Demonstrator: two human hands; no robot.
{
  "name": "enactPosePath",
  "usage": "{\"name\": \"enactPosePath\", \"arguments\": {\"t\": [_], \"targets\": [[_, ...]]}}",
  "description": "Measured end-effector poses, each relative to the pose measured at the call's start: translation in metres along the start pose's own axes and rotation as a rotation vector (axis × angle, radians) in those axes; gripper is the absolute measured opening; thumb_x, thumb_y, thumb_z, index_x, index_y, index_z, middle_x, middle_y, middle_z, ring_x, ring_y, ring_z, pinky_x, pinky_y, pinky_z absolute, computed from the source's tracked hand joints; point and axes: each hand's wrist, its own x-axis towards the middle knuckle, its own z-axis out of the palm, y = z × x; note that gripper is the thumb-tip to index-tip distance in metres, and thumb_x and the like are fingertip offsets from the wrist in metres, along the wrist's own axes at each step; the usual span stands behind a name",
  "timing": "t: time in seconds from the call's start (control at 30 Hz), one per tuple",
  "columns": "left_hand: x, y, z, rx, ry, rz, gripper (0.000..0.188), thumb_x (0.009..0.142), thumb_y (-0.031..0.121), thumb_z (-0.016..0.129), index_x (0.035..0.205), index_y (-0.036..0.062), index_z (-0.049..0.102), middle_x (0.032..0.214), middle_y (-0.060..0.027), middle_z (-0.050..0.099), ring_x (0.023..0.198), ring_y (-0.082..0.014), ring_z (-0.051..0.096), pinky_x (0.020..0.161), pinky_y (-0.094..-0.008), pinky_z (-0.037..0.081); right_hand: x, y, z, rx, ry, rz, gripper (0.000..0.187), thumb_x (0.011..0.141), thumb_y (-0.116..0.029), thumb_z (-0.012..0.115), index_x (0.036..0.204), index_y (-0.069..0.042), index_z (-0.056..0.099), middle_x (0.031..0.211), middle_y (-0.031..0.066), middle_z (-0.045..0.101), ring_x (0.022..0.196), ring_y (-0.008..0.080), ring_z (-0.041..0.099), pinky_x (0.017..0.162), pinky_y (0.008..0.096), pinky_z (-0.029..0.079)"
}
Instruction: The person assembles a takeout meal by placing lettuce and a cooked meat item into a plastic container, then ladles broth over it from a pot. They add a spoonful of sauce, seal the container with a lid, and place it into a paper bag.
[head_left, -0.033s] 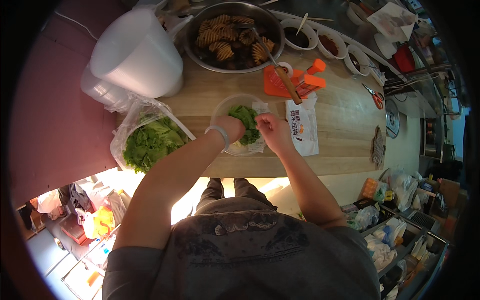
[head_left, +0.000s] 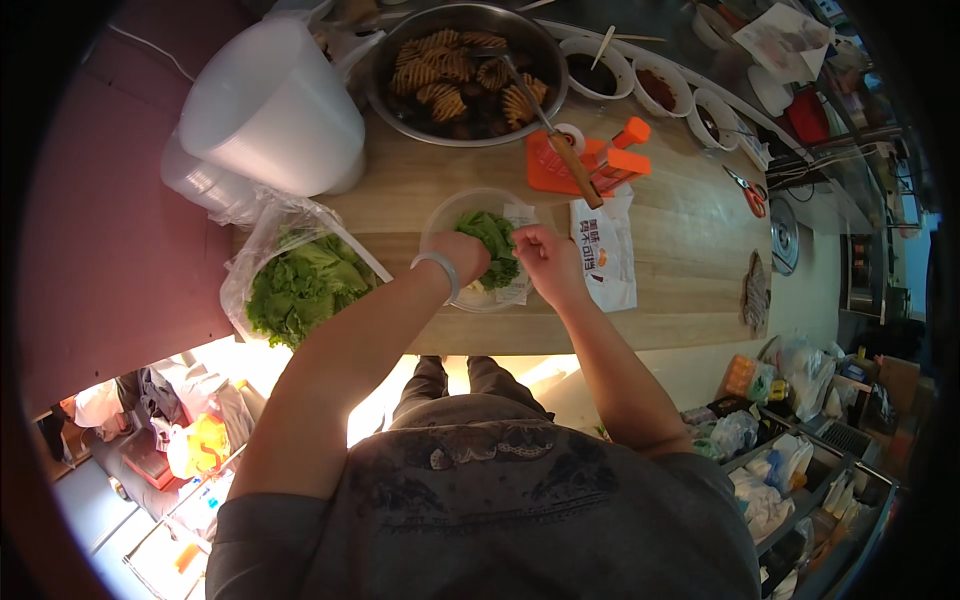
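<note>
A clear round plastic bowl (head_left: 436, 218) stands near the front edge of the wooden table, with torn green lettuce (head_left: 490, 238) over it. My left hand (head_left: 466, 258), a pale band on its wrist, is curled against the lettuce from the left and grips it; most of its fingertips are hidden. My right hand (head_left: 546, 258) is closed in a pinch at the lettuce's right edge. A printed paper slip (head_left: 518, 289) shows at the bowl's right side. More lettuce (head_left: 305, 285) lies in an opened clear plastic bag (head_left: 237, 270) to the left.
Behind stands a steel bowl (head_left: 382, 112) of ridged brown slices in dark liquid. A wooden-handled utensil (head_left: 568, 160) leans from it over an orange holder (head_left: 545, 178). White sauce bowls (head_left: 622, 78), a stack of plastic containers (head_left: 275, 110), a paper bag (head_left: 612, 270) and scissors (head_left: 752, 195) surround the work area.
</note>
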Motion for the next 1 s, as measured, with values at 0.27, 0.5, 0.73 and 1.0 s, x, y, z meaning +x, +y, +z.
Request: {"name": "enactPosePath", "arguments": {"t": [0.27,0.5,0.73,1.0], "targets": [[-0.024,0.013,-0.012,-0.097,0.086,0.016,0.017,0.079,0.008,0.059,0.09,0.0089,0.071,0.086,-0.0118,0.069,0.088,-0.0311,0.067,0.068,-0.0413,0.053,0.004,-0.013,0.002,-0.474,-0.127,-0.074,0.022,0.083,-0.007,0.06,0.105,-0.007,0.065,0.097,0.0193,0.065,0.083,0.0338,0.065,0.074,0.0379,0.054],[-0.103,0.013,-0.018,-0.167,0.488,0.053,0.013,0.076,0.008,0.063,0.087,0.0077,0.07,0.089,-0.0109,0.066,0.087,-0.03,0.065,0.075,-0.0405,0.052,0.016,-0.013,0.055,-0.925,-0.447,0.029,0.021,0.085,-0.015,0.056,0.103,-0.009,0.065,0.109,0.0209,0.058,0.092,0.037,0.063,0.077,0.0468,0.052],[-0.214,-0.09,0.026,-0.537,1.023,-0.416,0.011,0.085,0.006,0.057,0.092,0.0031,0.064,0.097,-0.0137,0.063,0.09,-0.0346,0.061,0.079,-0.0421,0.049,0.027,-0.034,0.045,-1.038,-0.514,-0.055,0.021,0.086,-0.023,0.059,0.097,-0.007,0.067,0.103,0.0172,0.062,0.088,0.0325,0.065,0.075,0.045,0.053],[-0.23,-0.288,0.098,-0.728,0.791,-0.872,0.036,0.09,0.031,0.06,0.111,0.0014,0.063,0.099,-0.0161,0.067,0.093,-0.0295,0.064,0.08,-0.0381,0.049,-0.001,-0.113,0.064,-0.406,-0.436,-0.117,0.028,0.085,-0.023,0.067,0.105,-0.005,0.063,0.11,0.0155,0.062,0.093,0.0274,0.065,0.074,0.0383,0.054]]}}
